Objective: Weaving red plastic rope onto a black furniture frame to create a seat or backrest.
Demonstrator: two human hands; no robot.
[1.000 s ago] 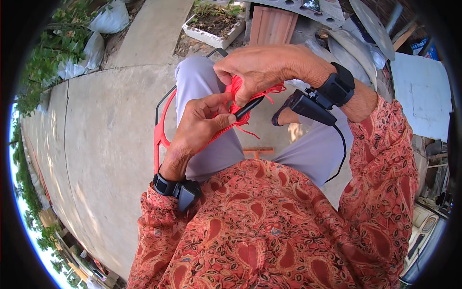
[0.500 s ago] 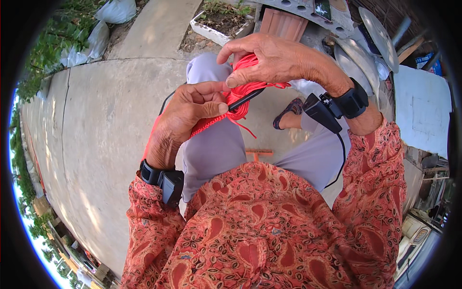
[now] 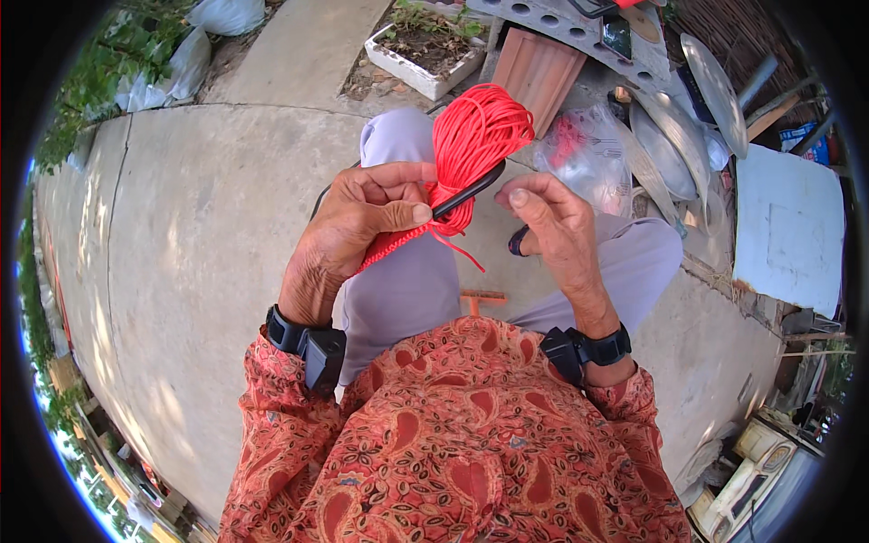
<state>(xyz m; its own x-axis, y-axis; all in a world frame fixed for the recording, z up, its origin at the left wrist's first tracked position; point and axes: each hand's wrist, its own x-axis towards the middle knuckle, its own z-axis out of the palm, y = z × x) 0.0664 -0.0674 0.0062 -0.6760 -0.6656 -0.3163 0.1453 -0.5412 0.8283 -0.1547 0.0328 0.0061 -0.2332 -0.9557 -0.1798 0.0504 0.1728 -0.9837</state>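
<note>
Pinching a black rod [image 3: 466,192] and the woven red strip [image 3: 389,246], the left hand [image 3: 362,226] is closed at nine o'clock of the red cord coil [image 3: 475,136]. At three o'clock, the right hand [image 3: 552,226] is half open, empty. Winding seems underway; a fresh grip on the cord is judged needed.

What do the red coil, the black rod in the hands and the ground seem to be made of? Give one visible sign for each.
Red coil: probably synthetic cord or plastic-coated line, many thin even strands with a slight sheen. Black rod: smooth and dark, plastic or coated metal, cannot tell which. Ground: concrete, matt grey, with a joint line and cracks.
</note>
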